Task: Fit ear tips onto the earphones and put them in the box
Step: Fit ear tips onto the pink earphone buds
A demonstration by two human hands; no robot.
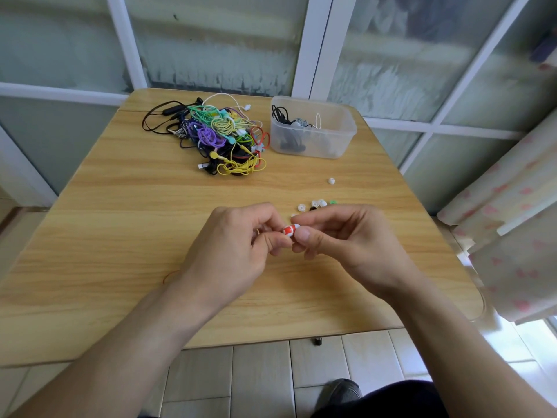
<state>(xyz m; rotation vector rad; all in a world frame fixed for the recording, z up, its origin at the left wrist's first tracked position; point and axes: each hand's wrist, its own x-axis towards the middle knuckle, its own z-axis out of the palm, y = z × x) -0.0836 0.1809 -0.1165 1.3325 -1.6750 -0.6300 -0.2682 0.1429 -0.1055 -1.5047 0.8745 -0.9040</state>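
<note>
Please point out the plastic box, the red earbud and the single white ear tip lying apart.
plastic box (337, 143): head view, front wall.
red earbud (290, 230): head view, body between fingertips.
white ear tip (331, 180): head view, centre.

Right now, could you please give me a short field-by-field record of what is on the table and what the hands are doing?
left hand: pinches the red and white earbud
right hand: pinches the same earbud at its white end
earphone pile: tangled coloured cables, far centre of the table, left of the box
box: translucent plastic, no lid on it, a few dark and white earphones inside
loose ear tips: small cluster just beyond the right hand
single ear tip: white, alone, between the cluster and the box
</note>
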